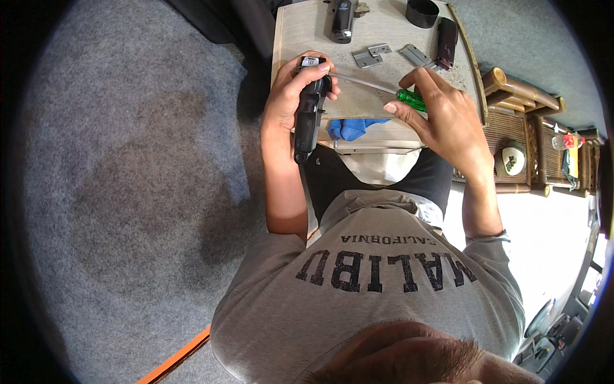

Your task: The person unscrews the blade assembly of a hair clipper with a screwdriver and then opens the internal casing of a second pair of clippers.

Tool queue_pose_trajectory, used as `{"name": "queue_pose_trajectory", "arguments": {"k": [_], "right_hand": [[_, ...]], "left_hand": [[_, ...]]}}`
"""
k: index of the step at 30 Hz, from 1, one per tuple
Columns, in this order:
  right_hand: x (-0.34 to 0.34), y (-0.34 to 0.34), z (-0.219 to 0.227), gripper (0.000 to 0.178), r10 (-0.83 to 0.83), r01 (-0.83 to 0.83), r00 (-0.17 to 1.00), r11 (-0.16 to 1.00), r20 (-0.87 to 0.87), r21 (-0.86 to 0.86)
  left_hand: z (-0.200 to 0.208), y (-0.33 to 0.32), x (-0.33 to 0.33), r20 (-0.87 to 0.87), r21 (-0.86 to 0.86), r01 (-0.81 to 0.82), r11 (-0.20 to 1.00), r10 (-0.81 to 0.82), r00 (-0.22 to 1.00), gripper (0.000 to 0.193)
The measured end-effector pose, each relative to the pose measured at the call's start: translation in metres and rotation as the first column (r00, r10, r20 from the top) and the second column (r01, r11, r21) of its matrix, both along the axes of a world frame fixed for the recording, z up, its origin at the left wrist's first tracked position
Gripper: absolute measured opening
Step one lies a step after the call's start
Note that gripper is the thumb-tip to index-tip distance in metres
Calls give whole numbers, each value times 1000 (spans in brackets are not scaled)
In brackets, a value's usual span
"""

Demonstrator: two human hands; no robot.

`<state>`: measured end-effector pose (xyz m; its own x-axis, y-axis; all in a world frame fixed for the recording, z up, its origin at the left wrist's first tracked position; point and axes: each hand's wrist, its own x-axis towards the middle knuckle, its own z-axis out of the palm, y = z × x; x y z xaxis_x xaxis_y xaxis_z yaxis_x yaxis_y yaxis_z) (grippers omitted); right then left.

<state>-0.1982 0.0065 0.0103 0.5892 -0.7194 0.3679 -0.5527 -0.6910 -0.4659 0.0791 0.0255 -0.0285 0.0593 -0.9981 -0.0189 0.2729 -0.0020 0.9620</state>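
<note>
Beside fuzzy grey carpet (141, 128), left hand (283, 97) clamps a long black casing (308, 121), right hand (451, 121) a glossy green-handled screwdriver (411, 99).

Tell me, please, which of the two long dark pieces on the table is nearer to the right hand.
The maroon piece, by the table's right edge, just beyond the right hand; the black piece lies farther left, near the far edge.
</note>
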Motion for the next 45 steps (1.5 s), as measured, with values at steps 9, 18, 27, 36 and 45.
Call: {"name": "queue_pose_trajectory", "arguments": {"k": [9,18,27,36,45], "right_hand": [[-5,-2,-3,29,39,-43,998,995,-51,-92],[-1,1,-6,25,-52,58,997,990,-49,125],[-1,0,1,25,-8,4,999,994,-34,-113],[-5,-4,-18,25,7,-10,998,998,-55,-62],[2,2,0,25,-4,4,997,1000,76,-9]], "left_hand": [[-1,0,1,6,1,0,1000,0,1000,29],[2,1,-1,7,-1,5,1000,-5,1000,29],[0,1,0,6,-5,18,1000,-18,1000,29],[1,0,-1,0,0,14,1000,-14,1000,30],[0,1,-2,4,8,3,1000,-3,1000,30]]}}
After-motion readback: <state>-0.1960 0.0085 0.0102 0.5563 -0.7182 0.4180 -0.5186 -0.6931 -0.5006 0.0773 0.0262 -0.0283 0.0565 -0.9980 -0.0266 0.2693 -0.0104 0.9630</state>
